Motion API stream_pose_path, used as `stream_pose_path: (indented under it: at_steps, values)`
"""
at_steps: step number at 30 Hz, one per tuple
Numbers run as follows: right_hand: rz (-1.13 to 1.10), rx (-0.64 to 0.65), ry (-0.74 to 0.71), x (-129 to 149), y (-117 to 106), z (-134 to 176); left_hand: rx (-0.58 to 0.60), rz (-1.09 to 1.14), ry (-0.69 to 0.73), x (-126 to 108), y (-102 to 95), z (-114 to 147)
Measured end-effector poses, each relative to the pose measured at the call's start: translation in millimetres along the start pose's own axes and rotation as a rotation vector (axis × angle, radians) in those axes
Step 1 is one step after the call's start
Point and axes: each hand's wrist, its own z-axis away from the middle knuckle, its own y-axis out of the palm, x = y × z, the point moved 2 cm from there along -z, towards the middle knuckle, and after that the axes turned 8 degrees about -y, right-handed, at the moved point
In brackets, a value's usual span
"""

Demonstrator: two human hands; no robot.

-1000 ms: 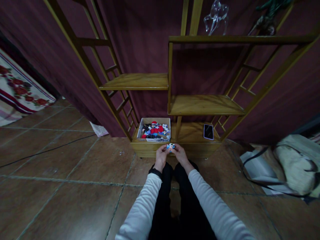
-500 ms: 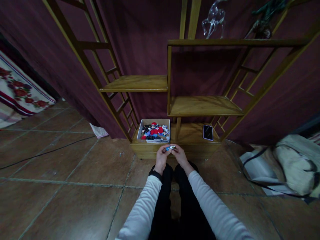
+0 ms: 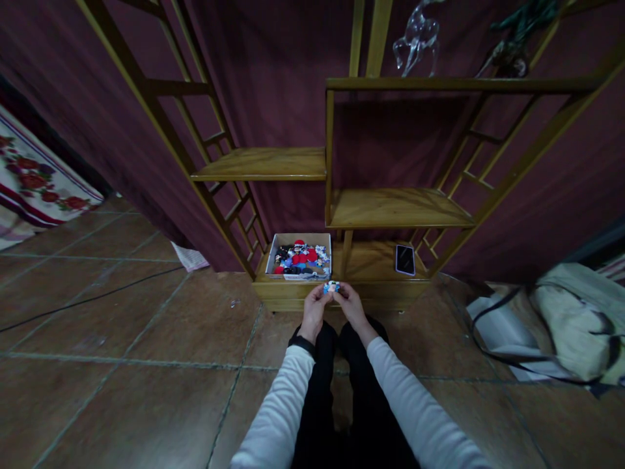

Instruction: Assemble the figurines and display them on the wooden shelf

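Between my two hands is a small blue and white toy figure (image 3: 332, 286), held in front of the low cabinet. My left hand (image 3: 313, 309) pinches its left side, and my right hand (image 3: 351, 305) grips the right side with closed fingers. The fine detail of the figure is too small to make out. Just beyond my hands, a shallow cardboard box (image 3: 268, 266) stands on the cabinet's left part. It is filled with several small figures (image 3: 303, 255) in red, black, blue and white.
A wooden shelf unit (image 3: 390, 207) rises ahead. A dark-screened phone or tablet (image 3: 405, 259) lies on its lower right. Higher up stands a clear glass horse (image 3: 418, 40) beside a green figurine (image 3: 520, 32). A pale bag (image 3: 576, 322) is on the right floor; a cable (image 3: 92, 301) crosses the left.
The toy figure has turned in my fingers, so more of its white and blue side shows. My hands stay at almost the same spot.
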Motion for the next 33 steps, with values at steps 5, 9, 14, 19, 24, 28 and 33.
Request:
stream_pose_path:
  at_steps: [5, 9, 14, 19, 24, 28, 33]
  values:
    - [-0.054, -0.047, 0.123, -0.4, -0.6, 0.5, -0.017, 0.001, -0.067, -1.9, 2.8, 0.0]
    - [-0.072, -0.093, 0.173, -5.4, -4.5, -0.1, 0.048, 0.062, -0.131, -4.7, 4.2, 1.7]
    - [-0.168, -0.112, 0.218, -9.9, -9.6, -1.0, 0.115, 0.111, -0.164, -6.0, 4.7, 4.1]
    - [-0.252, -0.100, 0.247, -9.8, -12.0, -0.8, 0.089, 0.045, -0.125, -3.6, 4.9, 4.7]
    - [-0.273, -0.065, 0.273, -8.7, -14.1, -0.2, 0.045, -0.018, -0.088, -0.4, 2.3, 1.5]
    - [-0.287, -0.042, 0.276, -10.7, -15.2, -0.7, 0.030, -0.048, -0.040, 0.4, 2.1, -0.1]
    - [-0.268, -0.038, 0.270, -12.6, -14.4, -0.6, -0.049, -0.114, 0.022, 1.9, 3.2, 0.3]
